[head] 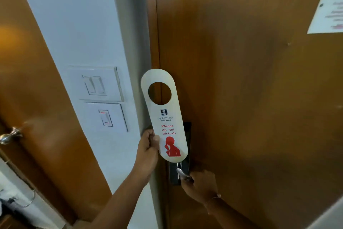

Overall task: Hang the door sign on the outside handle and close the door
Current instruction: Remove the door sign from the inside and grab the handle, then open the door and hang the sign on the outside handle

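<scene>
Against the shut door (241, 80), the left hand (148, 145) pinches the sign (167, 117) by its lower edge, long axis upright, hole uppermost. Below it, the right hand (200, 186) grips the inside handle (182, 174); the outside handle is hidden.

Both bare forearms reach up into view from the lower edge. The left hand (148, 145) sits at about 9 o'clock of the right, raised higher, its fingers curled into a loose fist with the thumb pressed on top (a pinch grip on the lower left edge of the door sign (165, 115)). The right hand (201, 186), at about 4 o'clock from the left, is closed knuckles-up round the door handle (182, 174), a thin band at its wrist.
</scene>
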